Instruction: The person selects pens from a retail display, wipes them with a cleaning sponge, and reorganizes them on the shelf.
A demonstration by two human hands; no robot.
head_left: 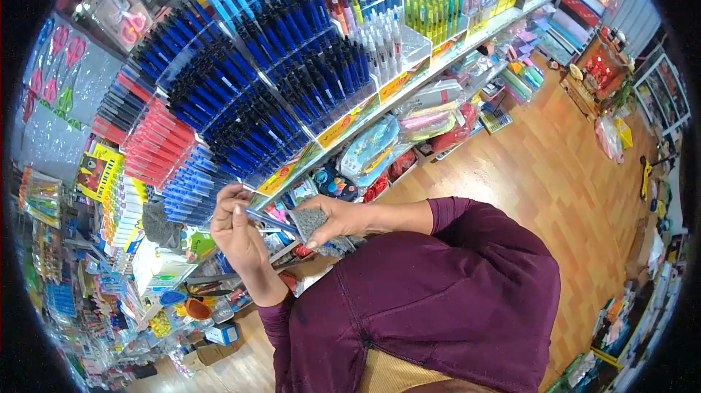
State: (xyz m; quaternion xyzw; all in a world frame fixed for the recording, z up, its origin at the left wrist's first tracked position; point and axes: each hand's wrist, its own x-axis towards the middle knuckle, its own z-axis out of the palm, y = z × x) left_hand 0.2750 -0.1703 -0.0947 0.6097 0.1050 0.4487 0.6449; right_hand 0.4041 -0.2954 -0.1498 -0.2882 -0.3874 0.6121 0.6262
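Spanning left grip (236, 226) and cloth (308, 220) is a pen (273, 220).

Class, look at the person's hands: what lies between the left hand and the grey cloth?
A slim blue pen: in the head view it runs from the left hand to the grey cloth gripped in the right hand.

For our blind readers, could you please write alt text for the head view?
A person's left hand holds a slim pen, its other end at a grey cloth in the right hand. Beyond are tightly packed blue pens and red pens.
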